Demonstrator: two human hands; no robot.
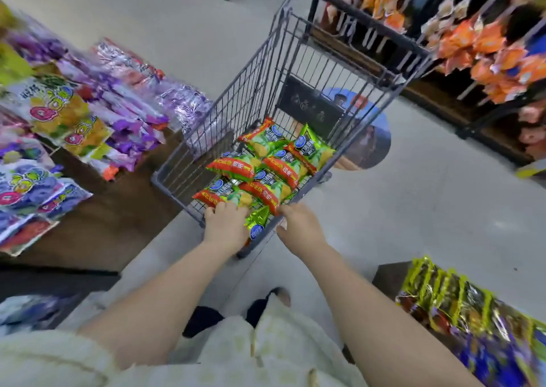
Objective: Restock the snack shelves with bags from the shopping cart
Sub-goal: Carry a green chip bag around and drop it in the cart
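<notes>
A grey wire shopping cart point(260, 70) stands in the aisle ahead of me. Several green, yellow and red snack bags point(274, 162) lie flat in its basket. My left hand point(226, 222) reaches into the near end, fingers curled over the nearest bag point(229, 196). A green foil bag point(257, 224) stands on end against that hand, at the cart's near wall. My right hand point(300, 227) is at the near rim, fingertips touching the edge of a red-trimmed bag point(267, 193); whether it grips the bag is hidden.
A low wooden shelf point(88, 224) on the left holds purple and yellow candy bags. On the right, racks point(484, 47) carry orange snack packs. A shelf point(390, 277) at lower right holds green and blue bags. Grey floor surrounds the cart.
</notes>
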